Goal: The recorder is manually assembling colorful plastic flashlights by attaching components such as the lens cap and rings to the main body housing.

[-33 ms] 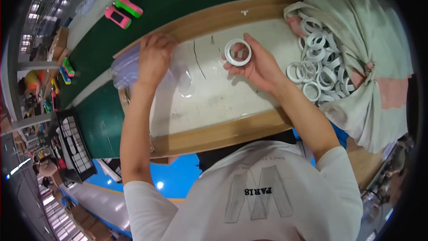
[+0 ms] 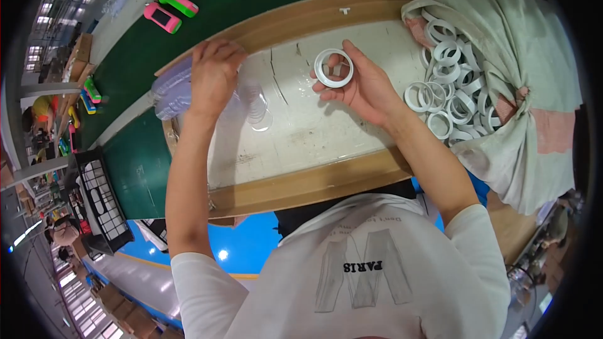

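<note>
A white plastic ring (image 2: 333, 83) is held up by my right hand (image 2: 367, 88), its thumb and fingers around the rim and the palm partly turned up. Over the left end of the cardboard tray, my left hand (image 2: 215, 76) is bent down with curled fingers at a pile of clear plastic discs (image 2: 173, 97). Its fingertips are hidden, so what they grip cannot be made out. More clear discs (image 2: 256, 113) lie overlapping on the tray floor beside that hand. Many white rings (image 2: 461, 108) spill from a pale woven sack (image 2: 534, 56) at the tray's right end.
Low brown walls edge the cardboard tray (image 2: 314, 187) on a green work surface (image 2: 135, 169). Beyond its far wall lie a pink device (image 2: 162, 17) and a green-and-pink one (image 2: 178, 2). A small white T-shaped piece (image 2: 344, 10) is at the far wall. A black crate (image 2: 103, 201) stands left.
The whole view has shifted slightly, with the tray and devices a little higher. Both hands keep nearly the same pose, and the ring stays in my right hand.
</note>
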`<state>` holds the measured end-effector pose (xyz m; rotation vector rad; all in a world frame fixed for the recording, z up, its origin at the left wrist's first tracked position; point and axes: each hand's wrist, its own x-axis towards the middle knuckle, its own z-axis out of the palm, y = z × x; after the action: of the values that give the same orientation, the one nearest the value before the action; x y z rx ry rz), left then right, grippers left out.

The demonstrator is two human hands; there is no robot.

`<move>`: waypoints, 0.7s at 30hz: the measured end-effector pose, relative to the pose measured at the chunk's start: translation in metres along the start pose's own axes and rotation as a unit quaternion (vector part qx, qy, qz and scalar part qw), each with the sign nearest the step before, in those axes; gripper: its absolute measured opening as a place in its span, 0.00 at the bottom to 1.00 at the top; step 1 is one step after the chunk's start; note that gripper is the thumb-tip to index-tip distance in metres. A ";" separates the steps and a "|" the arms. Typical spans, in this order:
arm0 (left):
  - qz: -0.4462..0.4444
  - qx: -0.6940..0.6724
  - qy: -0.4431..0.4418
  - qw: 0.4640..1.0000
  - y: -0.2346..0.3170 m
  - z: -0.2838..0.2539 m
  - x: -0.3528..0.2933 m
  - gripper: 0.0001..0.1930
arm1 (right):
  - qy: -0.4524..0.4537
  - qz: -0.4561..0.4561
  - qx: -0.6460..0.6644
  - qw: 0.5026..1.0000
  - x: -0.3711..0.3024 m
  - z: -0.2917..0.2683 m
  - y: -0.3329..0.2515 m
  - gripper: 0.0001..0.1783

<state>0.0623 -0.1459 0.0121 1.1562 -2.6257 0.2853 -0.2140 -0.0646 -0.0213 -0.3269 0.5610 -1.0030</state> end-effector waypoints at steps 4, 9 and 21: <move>-0.020 -0.002 0.018 1.000 0.009 0.004 -0.015 0.15 | -0.009 -0.026 -0.042 0.999 0.007 0.007 0.012 0.26; -0.067 -0.037 0.024 0.997 0.022 0.006 -0.021 0.14 | 0.028 -0.043 -0.051 0.997 -0.001 0.002 0.012 0.26; -0.026 -0.001 -0.007 1.000 0.023 0.007 -0.011 0.15 | 0.033 -0.003 -0.014 0.999 -0.006 0.005 0.009 0.23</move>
<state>0.0509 -0.1250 0.0006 1.2289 -2.6017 0.2647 -0.2076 -0.0551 -0.0201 -0.3221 0.6351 -1.0149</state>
